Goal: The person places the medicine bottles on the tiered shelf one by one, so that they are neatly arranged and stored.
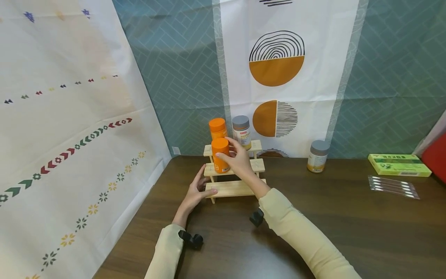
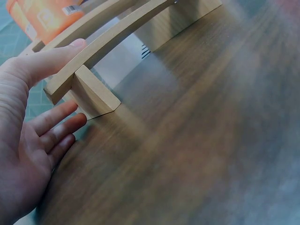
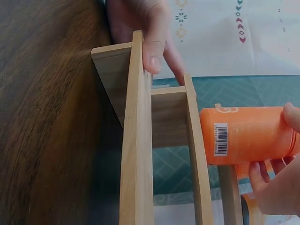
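Grips front orange bottle in right hand; touches wooden stand at eight o'clock with wide-spread left hand.

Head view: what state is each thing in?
Three-tier wooden stand: upright
Front orange bottle: capped, upright, held
Rear orange bottle: capped, upright
Left gray-lidded jar: closed, upright
Right gray-lidded jar: closed, upright
Yellow-green carton: lying flat
Clear stick packet: lying flat
Left hand: touching stand
Right hand: gripping front orange bottle

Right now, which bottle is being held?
The front orange bottle, in the right hand; the rear orange bottle and left grey-capped bottle stand on the top tier, the right grey-capped bottle on the table.
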A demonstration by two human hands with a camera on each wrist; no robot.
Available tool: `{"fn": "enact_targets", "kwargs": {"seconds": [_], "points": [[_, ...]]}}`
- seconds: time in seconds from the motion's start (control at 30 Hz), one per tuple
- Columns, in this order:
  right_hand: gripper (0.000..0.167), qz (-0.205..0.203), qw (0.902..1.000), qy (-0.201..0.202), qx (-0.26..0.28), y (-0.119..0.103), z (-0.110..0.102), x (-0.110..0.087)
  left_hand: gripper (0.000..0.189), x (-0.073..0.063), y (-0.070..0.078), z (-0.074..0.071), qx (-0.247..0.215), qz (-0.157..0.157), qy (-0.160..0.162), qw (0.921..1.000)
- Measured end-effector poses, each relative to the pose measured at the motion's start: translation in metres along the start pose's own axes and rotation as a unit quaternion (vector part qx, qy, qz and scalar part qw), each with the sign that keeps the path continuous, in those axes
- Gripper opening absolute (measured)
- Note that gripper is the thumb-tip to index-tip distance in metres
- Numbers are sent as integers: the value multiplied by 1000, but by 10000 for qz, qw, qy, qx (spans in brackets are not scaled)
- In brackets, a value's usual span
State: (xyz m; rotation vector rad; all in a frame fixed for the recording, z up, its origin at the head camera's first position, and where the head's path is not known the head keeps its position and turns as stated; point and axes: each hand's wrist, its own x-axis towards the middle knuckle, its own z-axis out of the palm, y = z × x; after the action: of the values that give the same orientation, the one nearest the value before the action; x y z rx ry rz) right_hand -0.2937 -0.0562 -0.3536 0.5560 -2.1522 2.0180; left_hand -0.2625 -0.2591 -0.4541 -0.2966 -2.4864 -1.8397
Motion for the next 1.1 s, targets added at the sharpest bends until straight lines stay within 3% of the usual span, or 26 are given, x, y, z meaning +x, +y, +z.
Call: {"fn": "enact_targets", "kwargs": {"seconds": [0.17, 0.6, 1.0, 1.1], "points": [[63, -115, 9996, -37, -252, 2, 3, 2, 97, 1, 0, 0, 14, 124, -1, 9999], [66, -174, 9976, -186, -639, -1, -5, 3, 96, 3, 0, 6, -24, 42, -13, 10000], [60, 18, 9973, -307, -669, 2, -27, -7, 96, -1, 2, 2, 50, 28, -49, 10000], [56, 23, 9981, -199, -583, 3, -33, -11, 97, -6, 15, 0, -3, -91, -104, 9999]]}}
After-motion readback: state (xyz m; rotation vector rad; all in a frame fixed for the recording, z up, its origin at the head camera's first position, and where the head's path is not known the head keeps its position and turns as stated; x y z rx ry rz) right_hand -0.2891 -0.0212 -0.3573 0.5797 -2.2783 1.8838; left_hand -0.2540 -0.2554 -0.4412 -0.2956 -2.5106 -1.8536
